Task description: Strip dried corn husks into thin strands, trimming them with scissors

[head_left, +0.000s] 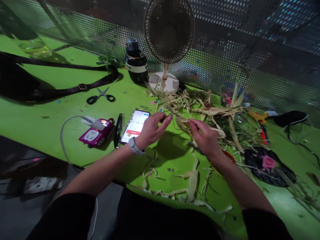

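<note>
My right hand (205,137) pinches a dried corn husk strip (182,120) between thumb and fingers. Facing it, my left hand (155,128) has its thumb and fingertips drawn together at the strip's left end. Whether anything sits between those left fingertips is too fine to make out. Behind both hands lies a heap of shredded husk strips (183,102). On the table's front part, below my right hand, is a broad pale husk piece (192,185). A red and yellow handled tool (228,156) is partly covered by my right forearm.
A small fan (163,81) and a dark bottle (136,63) stand at the back. To the left are scissors (101,95), a lit phone (136,123) and a purple power strip (96,133) with a cable. A black tray (268,166) and a glue gun (258,116) lie right.
</note>
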Action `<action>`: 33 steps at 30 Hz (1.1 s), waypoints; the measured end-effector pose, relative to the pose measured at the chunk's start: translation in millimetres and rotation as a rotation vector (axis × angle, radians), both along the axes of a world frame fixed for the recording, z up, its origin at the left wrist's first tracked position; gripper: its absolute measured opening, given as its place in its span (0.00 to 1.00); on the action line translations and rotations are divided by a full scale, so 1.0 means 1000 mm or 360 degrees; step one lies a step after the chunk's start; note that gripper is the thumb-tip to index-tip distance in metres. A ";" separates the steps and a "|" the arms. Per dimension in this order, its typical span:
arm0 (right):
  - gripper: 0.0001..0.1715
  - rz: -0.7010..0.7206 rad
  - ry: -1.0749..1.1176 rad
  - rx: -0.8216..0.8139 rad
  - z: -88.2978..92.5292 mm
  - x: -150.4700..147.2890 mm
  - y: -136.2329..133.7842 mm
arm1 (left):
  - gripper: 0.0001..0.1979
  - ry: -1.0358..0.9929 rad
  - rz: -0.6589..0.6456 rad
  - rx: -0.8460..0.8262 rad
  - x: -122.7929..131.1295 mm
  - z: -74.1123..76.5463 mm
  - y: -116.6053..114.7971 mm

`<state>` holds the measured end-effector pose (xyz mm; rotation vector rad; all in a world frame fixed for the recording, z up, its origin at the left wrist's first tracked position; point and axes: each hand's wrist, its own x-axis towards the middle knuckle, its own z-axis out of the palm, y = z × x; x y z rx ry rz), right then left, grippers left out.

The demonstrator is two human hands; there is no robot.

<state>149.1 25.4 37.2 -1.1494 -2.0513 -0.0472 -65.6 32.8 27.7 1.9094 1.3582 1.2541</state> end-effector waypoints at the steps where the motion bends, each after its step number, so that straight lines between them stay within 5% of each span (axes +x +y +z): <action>1: 0.14 0.0004 -0.0022 0.0051 -0.001 -0.002 -0.002 | 0.21 -0.0157 -0.0163 -0.0241 0.004 -0.002 -0.001; 3: 0.14 0.0052 -0.0132 0.0130 -0.004 -0.006 -0.006 | 0.22 -0.0569 -0.0397 -0.0622 0.011 -0.007 -0.003; 5: 0.14 0.0125 -0.0328 0.0222 -0.009 -0.008 -0.009 | 0.21 -0.0976 -0.0416 -0.0814 0.016 -0.012 -0.003; 11: 0.22 0.0234 -0.0463 0.0340 -0.023 -0.007 -0.006 | 0.16 -0.1467 -0.0354 -0.0962 0.018 -0.016 -0.001; 19: 0.20 0.0280 -0.0425 0.0440 -0.017 -0.007 -0.008 | 0.12 -0.1507 -0.0287 -0.0704 0.015 -0.015 0.002; 23: 0.19 0.0258 -0.0417 0.0414 -0.015 -0.007 -0.010 | 0.12 -0.1561 -0.0318 -0.0844 0.012 -0.015 0.005; 27: 0.17 0.0212 -0.0125 0.0275 -0.010 -0.006 -0.005 | 0.09 -0.1558 -0.0332 -0.0705 0.012 -0.012 0.000; 30: 0.15 0.0207 0.0167 0.0183 0.003 -0.001 -0.001 | 0.13 -0.1355 -0.0580 -0.0655 0.008 -0.006 -0.003; 33: 0.14 0.0263 0.0178 0.0219 0.020 0.015 0.004 | 0.34 -0.1096 -0.0964 -0.0865 -0.004 -0.001 0.002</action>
